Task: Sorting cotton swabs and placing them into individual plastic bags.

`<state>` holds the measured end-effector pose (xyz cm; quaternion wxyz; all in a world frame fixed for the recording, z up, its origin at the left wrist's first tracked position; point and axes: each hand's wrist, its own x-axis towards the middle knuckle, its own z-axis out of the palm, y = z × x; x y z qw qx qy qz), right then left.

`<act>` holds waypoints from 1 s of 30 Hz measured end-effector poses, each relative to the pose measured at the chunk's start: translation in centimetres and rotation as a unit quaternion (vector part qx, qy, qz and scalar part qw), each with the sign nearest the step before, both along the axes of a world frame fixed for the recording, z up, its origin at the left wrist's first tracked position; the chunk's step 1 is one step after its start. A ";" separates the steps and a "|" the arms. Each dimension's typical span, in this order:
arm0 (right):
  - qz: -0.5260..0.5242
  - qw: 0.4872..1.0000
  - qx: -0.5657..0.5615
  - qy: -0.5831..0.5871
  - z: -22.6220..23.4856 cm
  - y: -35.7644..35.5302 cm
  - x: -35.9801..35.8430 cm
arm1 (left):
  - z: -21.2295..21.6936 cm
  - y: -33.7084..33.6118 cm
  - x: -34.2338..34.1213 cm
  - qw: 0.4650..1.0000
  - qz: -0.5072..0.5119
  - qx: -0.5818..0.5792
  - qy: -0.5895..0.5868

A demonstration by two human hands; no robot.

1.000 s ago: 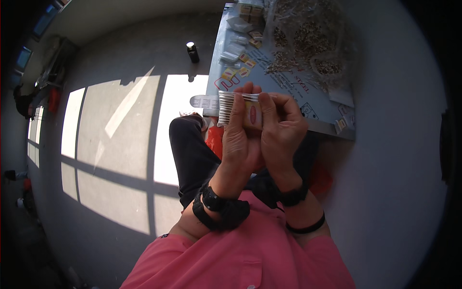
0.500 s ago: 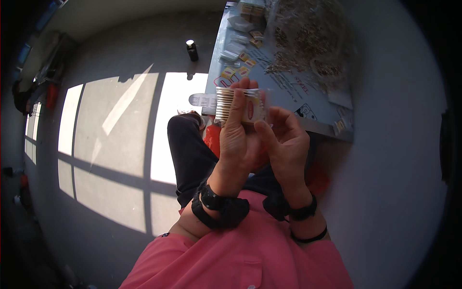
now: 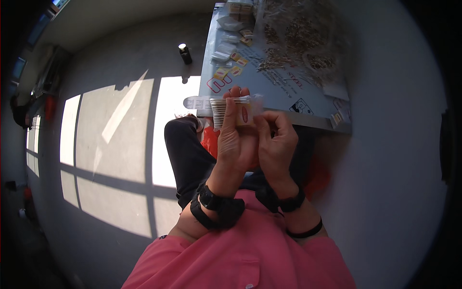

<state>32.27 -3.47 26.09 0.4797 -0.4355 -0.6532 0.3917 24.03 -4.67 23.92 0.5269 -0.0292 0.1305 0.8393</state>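
My left hand (image 3: 232, 144) holds a flat row of cotton swabs (image 3: 218, 114), its thumb across them and its fingertips showing above. A white and yellow card with a red oval (image 3: 244, 114) lies against the swabs. Clear plastic bag film (image 3: 258, 102) shows around the right end of the pack. Beside it, my right hand (image 3: 279, 148) has its thumb and curled fingers closed at the pack's lower right corner, apparently pinching the film. From the pack's left side sticks out a pale strip with a rounded end (image 3: 193, 102).
A metal-edged table (image 3: 269, 103) stands ahead. On it are loose swabs (image 3: 279, 79), a big clear bag of swabs (image 3: 308, 38), small yellow cards (image 3: 221, 72), clear packets (image 3: 224, 50) and a small pack (image 3: 335, 120) at the near right corner. A black bottle (image 3: 185, 54) stands on the floor.
The right hand's fingers have gone from spread to curled in at the pack's right end. Both hands and the pack have shifted slightly left and nearer.
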 end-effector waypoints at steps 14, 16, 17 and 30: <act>-0.019 0.998 0.041 0.049 -0.5 2.7 -0.2 | -4.5 0.1 0.4 0.961 -0.163 0.113 -0.192; -0.010 0.996 0.086 -0.009 0.3 4.2 0.6 | -7.5 -2.4 -1.4 0.987 -0.146 -0.032 -0.051; 0.018 0.983 0.168 -0.074 0.7 5.3 0.6 | -8.3 -3.2 -3.1 0.972 -0.120 -0.177 0.093; 0.160 0.940 0.265 -0.145 -0.7 9.1 1.6 | -0.9 3.6 -8.5 0.689 -0.149 -0.017 0.709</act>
